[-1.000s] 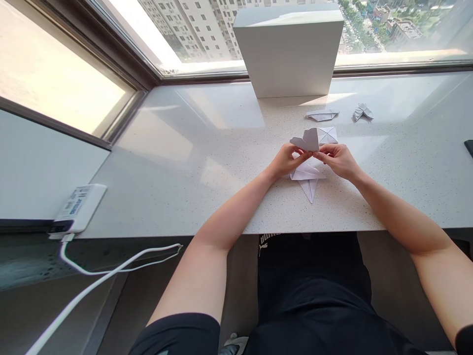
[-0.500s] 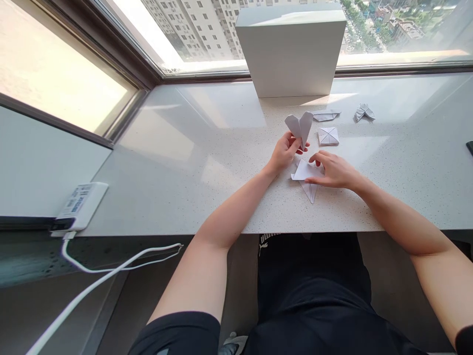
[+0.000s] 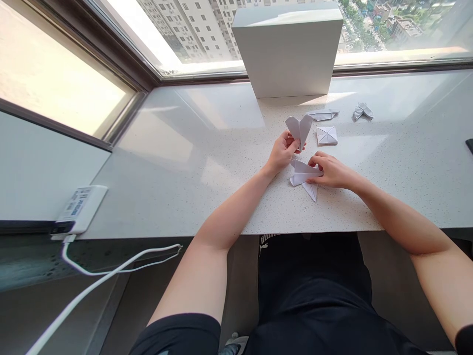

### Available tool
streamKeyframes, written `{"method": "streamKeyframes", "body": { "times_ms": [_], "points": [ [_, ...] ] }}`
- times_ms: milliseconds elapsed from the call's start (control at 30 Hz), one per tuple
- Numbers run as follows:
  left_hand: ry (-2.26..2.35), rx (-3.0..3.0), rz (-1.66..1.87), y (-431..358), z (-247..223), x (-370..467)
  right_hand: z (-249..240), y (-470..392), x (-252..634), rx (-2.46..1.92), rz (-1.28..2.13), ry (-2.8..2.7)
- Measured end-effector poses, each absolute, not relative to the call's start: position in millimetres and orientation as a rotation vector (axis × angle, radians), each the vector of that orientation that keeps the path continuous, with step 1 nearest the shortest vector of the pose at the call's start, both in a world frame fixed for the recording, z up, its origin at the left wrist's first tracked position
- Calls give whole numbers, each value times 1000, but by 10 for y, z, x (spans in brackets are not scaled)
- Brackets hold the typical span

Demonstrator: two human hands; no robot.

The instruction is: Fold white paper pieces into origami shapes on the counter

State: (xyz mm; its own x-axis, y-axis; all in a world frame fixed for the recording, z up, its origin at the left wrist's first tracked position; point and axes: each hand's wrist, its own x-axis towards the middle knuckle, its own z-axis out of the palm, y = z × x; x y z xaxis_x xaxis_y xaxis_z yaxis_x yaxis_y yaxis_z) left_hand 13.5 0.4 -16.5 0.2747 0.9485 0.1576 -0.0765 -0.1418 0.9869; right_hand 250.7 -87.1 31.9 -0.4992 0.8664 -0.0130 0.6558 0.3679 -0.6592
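At the counter [image 3: 414,172], my left hand [image 3: 283,152] grips paper heart [image 3: 303,127]; my right hand [image 3: 331,170] now tilts gripped paper plane [image 3: 302,171]: both occupied.

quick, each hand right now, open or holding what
Left hand: closed, holding the heart-shaped paper.
Right hand: closed, gripping the paper plane by its pointed end.

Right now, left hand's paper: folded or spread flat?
Folded: the heart-shaped paper in the left hand shows two lobes and a centre crease.

Sunlight streaks the speckled white counter [image 3: 166,187] beneath windows [image 3: 207,34].
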Motion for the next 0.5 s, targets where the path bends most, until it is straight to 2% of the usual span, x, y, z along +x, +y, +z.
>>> {"method": "streamKeyframes", "body": {
  "times_ms": [500],
  "points": [
    [856, 1388, 1148, 10, -187, 134, 326, -729, 2633, -1265, 1071, -2074]
  ]
}}
